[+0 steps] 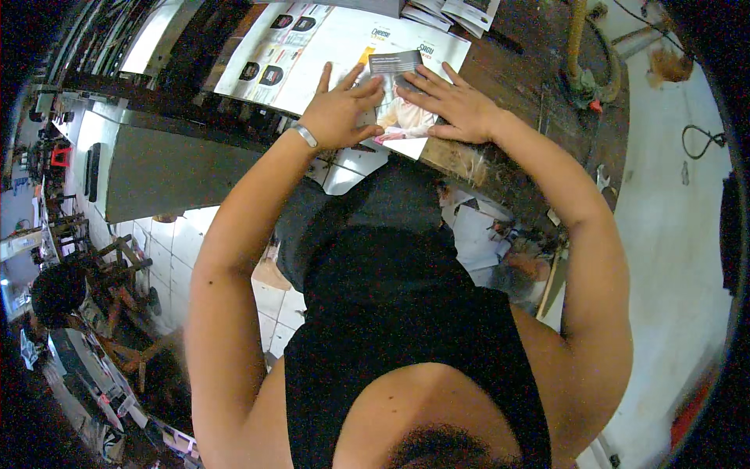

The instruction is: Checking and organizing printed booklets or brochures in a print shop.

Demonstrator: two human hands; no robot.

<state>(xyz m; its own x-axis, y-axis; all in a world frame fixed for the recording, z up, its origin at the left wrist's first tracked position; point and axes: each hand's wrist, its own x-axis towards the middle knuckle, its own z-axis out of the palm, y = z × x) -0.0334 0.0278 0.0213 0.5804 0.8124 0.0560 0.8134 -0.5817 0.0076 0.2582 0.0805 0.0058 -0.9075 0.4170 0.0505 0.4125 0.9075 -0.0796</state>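
Observation:
A large white printed sheet (337, 48) lies on the dark wooden table. On its near right part rests a smaller printed leaflet (406, 117) with a dark grey band and a photo of a person in pale clothing. My left hand (340, 113), below a silver bracelet, lies with fingers spread over the sheet and the leaflet's left edge. Flat on the leaflet's right side is my right hand (461, 105), its fingers also apart and pointing up and left. Between the two hands the leaflet's photo shows; parts of its edges are hidden under the fingers.
More printed papers (469, 12) sit at the far edge of the wooden table (539, 78). A yellow upright pipe (576, 39) and a wrench (602, 178) are on the right. A grey cabinet (180, 168) stands left; wooden stools (117, 258) are beyond.

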